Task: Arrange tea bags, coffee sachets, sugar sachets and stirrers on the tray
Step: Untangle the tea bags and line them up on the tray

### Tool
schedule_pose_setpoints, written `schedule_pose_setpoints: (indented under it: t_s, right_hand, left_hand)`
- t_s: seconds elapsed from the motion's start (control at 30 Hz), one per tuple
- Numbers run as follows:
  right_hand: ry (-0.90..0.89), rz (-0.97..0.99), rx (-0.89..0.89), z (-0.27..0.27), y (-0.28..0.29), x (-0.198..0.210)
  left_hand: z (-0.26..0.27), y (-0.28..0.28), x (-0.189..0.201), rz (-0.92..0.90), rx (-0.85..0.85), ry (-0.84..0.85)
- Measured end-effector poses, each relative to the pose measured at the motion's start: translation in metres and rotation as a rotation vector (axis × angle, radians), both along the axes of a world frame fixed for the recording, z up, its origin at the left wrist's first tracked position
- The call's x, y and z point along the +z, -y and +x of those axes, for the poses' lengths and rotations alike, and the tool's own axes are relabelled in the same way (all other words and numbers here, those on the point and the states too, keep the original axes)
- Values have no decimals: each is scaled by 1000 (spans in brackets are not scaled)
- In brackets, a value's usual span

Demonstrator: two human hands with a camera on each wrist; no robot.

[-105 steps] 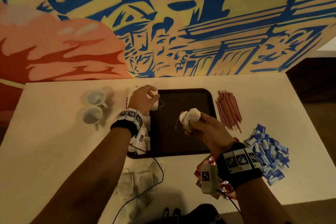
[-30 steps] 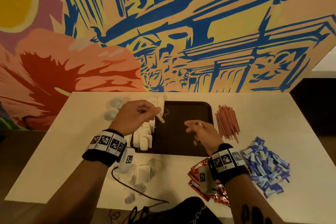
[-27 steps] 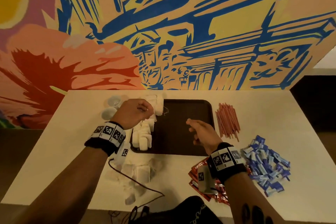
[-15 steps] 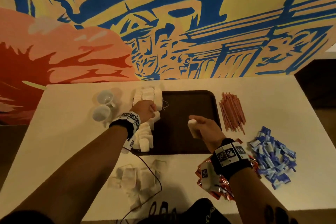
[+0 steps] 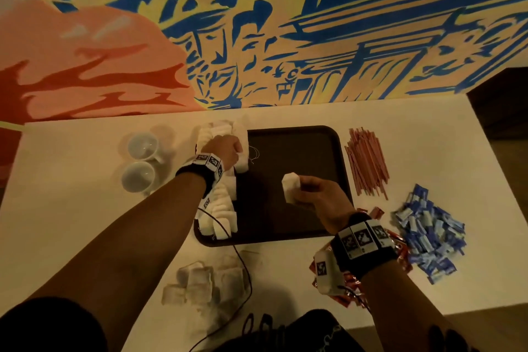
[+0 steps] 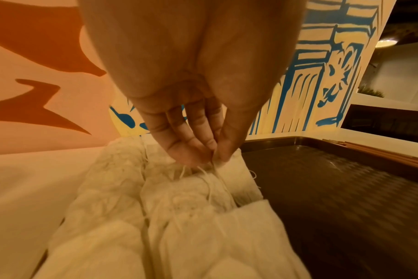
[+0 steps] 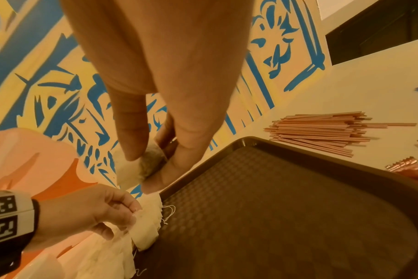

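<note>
A dark brown tray [image 5: 300, 151] lies on the white table. A row of white tea bags [image 5: 225, 208] runs along its left edge. My left hand [image 5: 238, 151] is at the far end of that row, where its thumb and fingers pinch the top and strings of a tea bag [image 6: 236, 169]. My right hand [image 5: 298, 190] holds another tea bag [image 5: 291, 187] above the tray's middle, pinched between thumb and fingers [image 7: 131, 143]. Pink stirrers [image 5: 367, 163], blue sugar sachets [image 5: 428, 234] and red coffee sachets [image 5: 351, 286] lie on the table to the right of the tray.
Two white cups [image 5: 140, 163] stand left of the tray. Several loose tea bags [image 5: 205, 280] lie on the table in front of it, crossed by a black cable [image 5: 243, 266]. A painted wall [image 5: 257, 37] rises right behind the table.
A second ago my right hand was spread over the tray; now it grips a tea bag there. My left hand has settled onto the far end of the tea bag row.
</note>
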State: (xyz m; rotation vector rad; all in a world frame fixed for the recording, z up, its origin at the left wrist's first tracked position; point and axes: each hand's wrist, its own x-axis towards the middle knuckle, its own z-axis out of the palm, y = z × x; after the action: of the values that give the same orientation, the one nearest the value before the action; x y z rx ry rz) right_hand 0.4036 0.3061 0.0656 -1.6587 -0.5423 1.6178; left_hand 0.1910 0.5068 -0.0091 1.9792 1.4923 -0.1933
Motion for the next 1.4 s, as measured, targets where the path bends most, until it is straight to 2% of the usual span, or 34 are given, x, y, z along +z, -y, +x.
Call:
schedule_pose_setpoints:
  t_s: [0.27, 0.4, 0.47, 0.53, 0.6, 0.7, 0.9, 1.13, 1.4]
  right_hand:
    - [10, 26, 37, 1, -1, 5]
    - [26, 71, 57, 4, -1, 13]
    - [15, 90, 42, 5, -2, 18]
    - [0, 114, 41, 5, -1, 23]
    - [-31, 151, 44, 3, 1, 28]
    - [-20, 234, 62, -1, 6, 38]
    - [74, 427, 149, -4, 18, 61]
    - [132, 591, 133, -5, 27, 82]
    - [203, 692, 121, -11, 30, 91]
  left_hand:
    - [6, -11, 3, 61, -19, 16]
    - [8, 6, 22, 158, 87, 150]
    - [13, 25, 41, 169, 155, 286]
    - [19, 48, 67, 12, 187, 473]
    - [22, 71, 91, -178, 131, 570]
    - [22, 99, 116, -257, 44, 672]
    - [18, 135, 146, -99, 169, 792]
    - [12, 159, 186, -3, 240, 941]
    - [6, 175, 200, 93, 291, 946]
